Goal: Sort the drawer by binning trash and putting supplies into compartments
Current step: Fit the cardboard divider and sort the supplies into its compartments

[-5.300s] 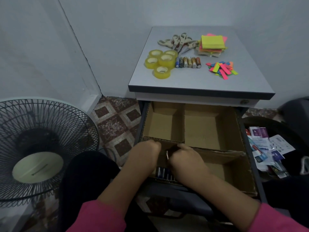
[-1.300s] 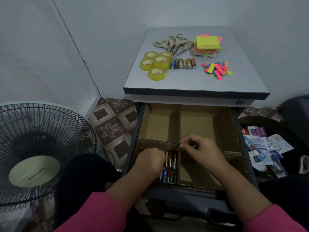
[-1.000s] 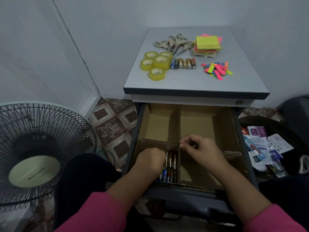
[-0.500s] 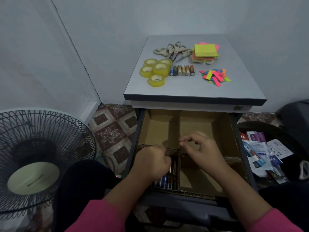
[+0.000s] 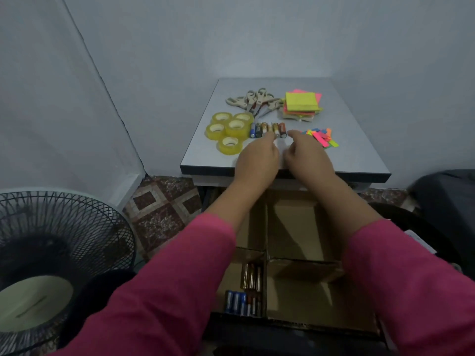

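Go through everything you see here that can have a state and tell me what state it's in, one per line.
Cardboard-lined desk drawer: pulled open.
Front-left cardboard compartment: holds batteries lying flat.
Other cardboard compartments: nothing visible inside.
Row of loose batteries on the grey desktop: lying side by side.
Left hand: fingertips at the battery row.
Right hand: fingers loosely curled, holding nothing.
Beige-handled scissors: closed, piled.
Floor fan: blades look still.

Long pink sleeves down both forearms, bare wrists, no rings or watch visible.
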`<action>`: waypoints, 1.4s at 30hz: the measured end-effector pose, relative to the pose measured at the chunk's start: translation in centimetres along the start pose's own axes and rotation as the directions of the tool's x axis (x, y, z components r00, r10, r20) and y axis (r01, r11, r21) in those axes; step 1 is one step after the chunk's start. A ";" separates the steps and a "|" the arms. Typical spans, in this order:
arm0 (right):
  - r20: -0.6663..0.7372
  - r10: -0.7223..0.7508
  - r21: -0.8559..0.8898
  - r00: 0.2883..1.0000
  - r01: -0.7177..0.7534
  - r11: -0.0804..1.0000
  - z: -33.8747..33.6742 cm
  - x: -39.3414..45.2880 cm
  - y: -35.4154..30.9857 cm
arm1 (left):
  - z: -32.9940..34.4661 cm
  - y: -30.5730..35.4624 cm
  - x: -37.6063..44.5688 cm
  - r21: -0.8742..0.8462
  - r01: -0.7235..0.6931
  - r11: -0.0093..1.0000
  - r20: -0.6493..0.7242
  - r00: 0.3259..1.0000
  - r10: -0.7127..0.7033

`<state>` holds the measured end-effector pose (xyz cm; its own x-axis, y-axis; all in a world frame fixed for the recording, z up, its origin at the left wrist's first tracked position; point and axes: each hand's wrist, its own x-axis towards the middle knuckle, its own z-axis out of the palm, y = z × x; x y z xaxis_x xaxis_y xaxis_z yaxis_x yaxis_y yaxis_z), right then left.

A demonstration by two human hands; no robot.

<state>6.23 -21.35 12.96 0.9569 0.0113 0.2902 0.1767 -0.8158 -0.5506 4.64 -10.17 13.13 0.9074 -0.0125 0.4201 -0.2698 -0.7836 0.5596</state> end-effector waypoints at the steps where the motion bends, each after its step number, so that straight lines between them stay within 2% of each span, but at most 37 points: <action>1: 0.046 0.020 -0.015 0.999 -0.020 1.000 -0.1 0.7 0.0 | 0.3 0.0 0.9 0.028 0.021 0.999 0.036 0.999 -0.022; 6: 0.161 0.035 -0.074 0.986 -0.023 0.997 -0.7 2.8 0.1 | 0.9 -0.1 3.1 0.167 0.054 0.985 0.140 0.987 -0.078; 13: 0.193 0.022 -0.102 0.981 -0.003 0.995 -1.1 3.3 0.2 | 0.7 0.3 4.0 0.268 0.023 0.963 0.220 0.972 -0.085; 21: 0.123 0.016 0.060 0.992 -0.024 0.998 -1.0 2.0 0.9 | 0.0 0.4 2.3 0.149 0.040 0.988 0.156 0.986 -0.063; 29: 0.111 -0.083 -0.021 0.990 0.086 0.996 -1.4 0.7 0.7 | -0.5 0.6 1.8 0.072 0.068 0.995 0.209 0.974 -0.082; 35: 0.039 -0.043 -0.054 0.998 0.045 0.998 -0.6 0.1 1.2 | -0.1 1.0 2.3 0.177 0.113 0.978 0.162 0.976 -0.142; 42: -0.028 -0.043 -0.182 0.999 0.037 0.983 -0.1 -0.4 0.8 | -1.3 1.3 1.9 0.129 0.214 0.968 0.215 0.947 -0.238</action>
<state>5.99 -22.06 12.48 0.9416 0.0305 0.3353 0.1675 -0.9064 -0.3879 5.54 -10.41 15.60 0.9930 0.0409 0.1111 -0.0257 -0.8413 0.5399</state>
